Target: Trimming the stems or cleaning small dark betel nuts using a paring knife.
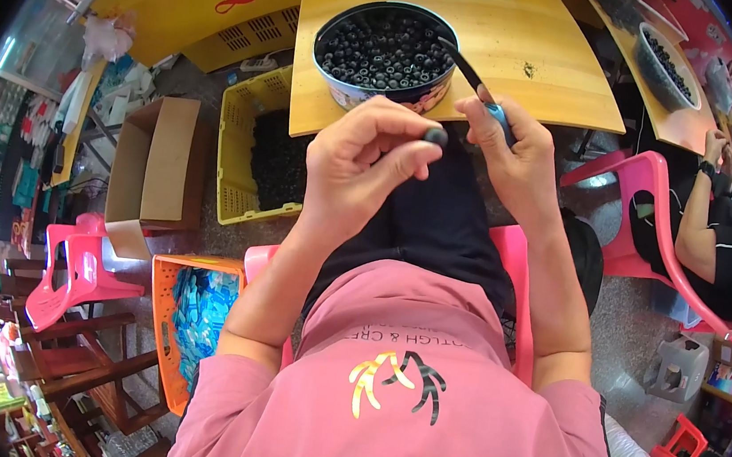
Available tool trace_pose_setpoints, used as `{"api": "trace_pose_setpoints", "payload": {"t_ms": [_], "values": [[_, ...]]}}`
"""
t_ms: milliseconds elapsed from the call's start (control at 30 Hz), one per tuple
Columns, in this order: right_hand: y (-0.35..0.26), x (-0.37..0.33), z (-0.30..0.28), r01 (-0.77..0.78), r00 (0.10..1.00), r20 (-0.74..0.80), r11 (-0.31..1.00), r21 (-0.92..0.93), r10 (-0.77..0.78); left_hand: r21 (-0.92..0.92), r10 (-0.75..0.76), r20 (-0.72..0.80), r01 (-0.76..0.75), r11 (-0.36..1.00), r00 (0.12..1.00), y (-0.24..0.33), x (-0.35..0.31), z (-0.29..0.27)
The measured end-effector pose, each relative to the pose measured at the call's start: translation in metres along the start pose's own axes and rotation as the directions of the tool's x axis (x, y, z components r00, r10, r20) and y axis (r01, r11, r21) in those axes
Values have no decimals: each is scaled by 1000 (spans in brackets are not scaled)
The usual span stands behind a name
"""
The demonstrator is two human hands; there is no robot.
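My left hand [351, 160] is closed, pinching a small round black piece [435, 136] between thumb and fingertips. Close by on the right, my right hand [520, 160] is wrapped round the blue handle of a slim knife [464, 67]. Its long dark blade points up and to the left, apart from the piece, with its tip over the rim of a round tin [358, 97]. Many similar black pieces [383, 52] fill the tin, which stands on the near part of a wooden table [544, 64]. Both hands are held in front of the table's near edge.
Left of the table sit a yellow crate [240, 148] with dark pieces and an open cardboard box [168, 159]. An orange crate [162, 314] holds blue packets. On the right, another person [708, 238] sits by a pink chair [644, 218], near a white bowl [668, 73] of black pieces.
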State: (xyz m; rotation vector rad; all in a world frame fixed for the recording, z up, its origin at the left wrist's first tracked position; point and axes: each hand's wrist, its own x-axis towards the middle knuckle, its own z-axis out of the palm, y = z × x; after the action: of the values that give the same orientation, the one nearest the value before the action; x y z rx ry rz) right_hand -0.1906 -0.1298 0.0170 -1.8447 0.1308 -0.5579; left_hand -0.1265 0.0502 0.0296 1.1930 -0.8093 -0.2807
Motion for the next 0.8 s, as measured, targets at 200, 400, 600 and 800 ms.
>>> {"api": "trace_pose_setpoints", "payload": {"t_ms": [200,400,600,800], "values": [[-22,-11,14,-111,981,186,954,279,59,214,101,-84,-81,973,991,-16,-3,-4],[-21,-13,29,-151,963,268,896,417,38,260,128,-12,-120,958,992,-11,-13,-24],[-6,-4,29,-169,958,274,943,286,88,371,19,-245,75,925,969,-7,-27,-82],[3,5,4,-201,972,171,942,268,159,758,68,-417,306,575,906,-24,-23,-174]]}}
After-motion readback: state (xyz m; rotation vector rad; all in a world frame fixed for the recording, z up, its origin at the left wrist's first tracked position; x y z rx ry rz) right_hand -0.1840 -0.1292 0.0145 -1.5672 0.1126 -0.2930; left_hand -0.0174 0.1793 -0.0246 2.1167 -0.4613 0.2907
